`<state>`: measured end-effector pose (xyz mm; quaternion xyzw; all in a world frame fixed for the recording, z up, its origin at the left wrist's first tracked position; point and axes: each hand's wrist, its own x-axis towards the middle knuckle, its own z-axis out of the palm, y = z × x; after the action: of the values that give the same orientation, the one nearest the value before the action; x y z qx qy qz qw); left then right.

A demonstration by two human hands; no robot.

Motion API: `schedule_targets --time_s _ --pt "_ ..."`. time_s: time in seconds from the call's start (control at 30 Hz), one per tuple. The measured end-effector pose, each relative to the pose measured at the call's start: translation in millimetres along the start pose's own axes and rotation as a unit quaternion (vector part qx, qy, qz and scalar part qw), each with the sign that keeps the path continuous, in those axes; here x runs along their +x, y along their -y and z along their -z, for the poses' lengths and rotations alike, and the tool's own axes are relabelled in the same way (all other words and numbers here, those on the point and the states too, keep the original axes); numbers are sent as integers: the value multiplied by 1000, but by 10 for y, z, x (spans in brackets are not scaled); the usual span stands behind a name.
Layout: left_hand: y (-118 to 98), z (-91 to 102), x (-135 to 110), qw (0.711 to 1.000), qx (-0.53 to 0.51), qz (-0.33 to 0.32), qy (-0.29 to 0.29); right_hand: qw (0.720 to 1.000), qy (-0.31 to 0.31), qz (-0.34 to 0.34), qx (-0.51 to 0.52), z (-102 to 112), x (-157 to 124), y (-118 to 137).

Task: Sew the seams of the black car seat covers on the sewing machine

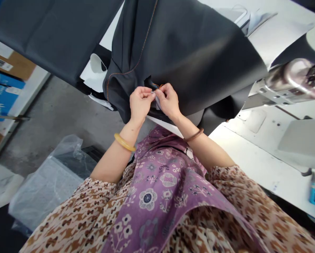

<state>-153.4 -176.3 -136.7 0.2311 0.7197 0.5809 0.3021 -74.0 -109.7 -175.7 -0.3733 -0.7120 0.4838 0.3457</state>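
A large dark leather-like cover [189, 52] with orange stitching hangs over the table edge in front of me. My left hand [139, 103] and my right hand [169, 100] meet at its lower edge, fingertips pinched together. Both pinch the cover's edge where a bit of orange thread [160, 86] shows. A yellow bangle sits on my left wrist, a brown one on my right.
A sewing machine [291, 82] stands on the white table [255, 158] at right. A blue tool [314, 189] lies near the table's right edge. Plastic-wrapped bundles [49, 182] sit on the floor at left. Cardboard and blue boxes [1, 88] are at far left.
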Motion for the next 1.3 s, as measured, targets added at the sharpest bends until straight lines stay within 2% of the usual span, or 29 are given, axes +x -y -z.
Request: schedule_targets --time_s 0.2,0.37,0.5,0.73,0.9,1.03,1.2,1.3 --pt "-25 2 -37 999 -39 37 0 999 25 -14 42 40 -50 12" --pt "-31 -17 -54 998 -55 27 -14 991 79 -42 102 86 -41 -37" --pt "-32 -8 -50 999 -48 8 -19 975 129 -71 167 165 -22 -23" --pt "12 26 -31 999 -31 12 5 926 229 -122 275 320 -26 106" --pt "49 15 -20 999 -37 9 11 920 251 -118 277 377 -22 105" --pt "81 29 -23 1000 0 -27 10 934 234 -98 250 381 -22 124" --pt "64 76 -57 990 77 -109 33 978 159 7 134 266 86 317" --pt "62 76 -61 995 40 -90 -3 989 119 57 74 192 179 408"
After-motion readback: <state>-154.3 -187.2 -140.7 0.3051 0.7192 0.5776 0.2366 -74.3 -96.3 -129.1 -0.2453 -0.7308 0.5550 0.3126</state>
